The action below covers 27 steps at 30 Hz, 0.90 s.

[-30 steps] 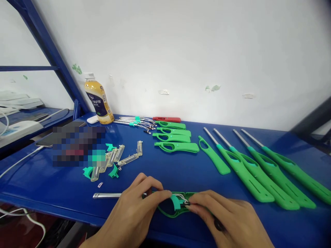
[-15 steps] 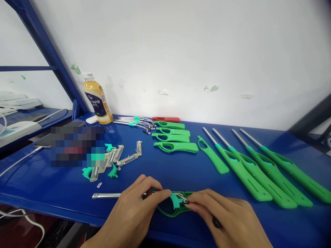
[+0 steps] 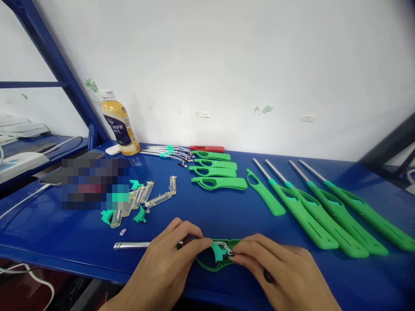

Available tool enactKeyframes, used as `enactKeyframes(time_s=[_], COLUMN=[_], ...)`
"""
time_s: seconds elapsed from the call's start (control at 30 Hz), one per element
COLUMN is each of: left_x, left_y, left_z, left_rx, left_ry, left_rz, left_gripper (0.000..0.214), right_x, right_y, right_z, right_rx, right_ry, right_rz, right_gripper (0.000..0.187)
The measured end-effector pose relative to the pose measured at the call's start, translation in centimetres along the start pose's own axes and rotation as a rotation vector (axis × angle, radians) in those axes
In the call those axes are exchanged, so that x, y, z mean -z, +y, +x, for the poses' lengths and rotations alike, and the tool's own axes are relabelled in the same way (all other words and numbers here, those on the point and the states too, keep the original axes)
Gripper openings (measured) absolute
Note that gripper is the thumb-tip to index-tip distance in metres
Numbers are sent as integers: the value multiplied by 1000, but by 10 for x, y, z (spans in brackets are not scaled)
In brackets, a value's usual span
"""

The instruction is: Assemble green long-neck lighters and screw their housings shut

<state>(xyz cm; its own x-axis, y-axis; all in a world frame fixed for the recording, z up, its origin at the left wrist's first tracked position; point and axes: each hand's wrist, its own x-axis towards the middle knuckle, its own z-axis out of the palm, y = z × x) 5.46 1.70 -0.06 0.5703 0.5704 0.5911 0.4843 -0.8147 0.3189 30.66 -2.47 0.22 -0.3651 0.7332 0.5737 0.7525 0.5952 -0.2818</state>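
A green lighter half-shell (image 3: 212, 259) lies near the table's front edge, with a teal trigger (image 3: 216, 252) and thin white wires inside it. Its metal tube (image 3: 131, 245) sticks out to the left. My left hand (image 3: 165, 268) pinches the shell's left end with thumb and forefinger. My right hand (image 3: 282, 276) presses its fingertips on a small dark part at the shell's middle, just right of the trigger. Both hands are closed on the piece.
Finished green lighters (image 3: 324, 207) lie in a row at the right. Empty green shells (image 3: 215, 172) and wired tubes (image 3: 165, 152) sit mid-table. Clear fuel tanks and teal triggers (image 3: 136, 201) lie at the left. A yellow drink bottle (image 3: 119, 123) stands by the wall.
Both hands stay on the lighter shell with only small finger shifts. The view has drifted slightly, so everything sits a little lower and to the left.
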Motion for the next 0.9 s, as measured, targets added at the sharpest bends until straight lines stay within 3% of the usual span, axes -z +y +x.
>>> enactKeyframes(time_s=[0.4, 0.53, 0.9], left_x=[3, 4, 1], left_y=[8, 10, 11], left_z=[4, 3, 4], left_rx=[47, 50, 29], left_ry=[-37, -60, -20], left_rz=[-76, -75, -66], left_gripper=[29, 24, 18], right_x=[1, 0, 3], right_y=[-1, 0, -4], right_z=[0, -2, -2], right_rx=[-5, -10, 22], right_ry=[-58, -70, -100], right_rz=[-36, -13, -35], right_gripper=[41, 34, 35])
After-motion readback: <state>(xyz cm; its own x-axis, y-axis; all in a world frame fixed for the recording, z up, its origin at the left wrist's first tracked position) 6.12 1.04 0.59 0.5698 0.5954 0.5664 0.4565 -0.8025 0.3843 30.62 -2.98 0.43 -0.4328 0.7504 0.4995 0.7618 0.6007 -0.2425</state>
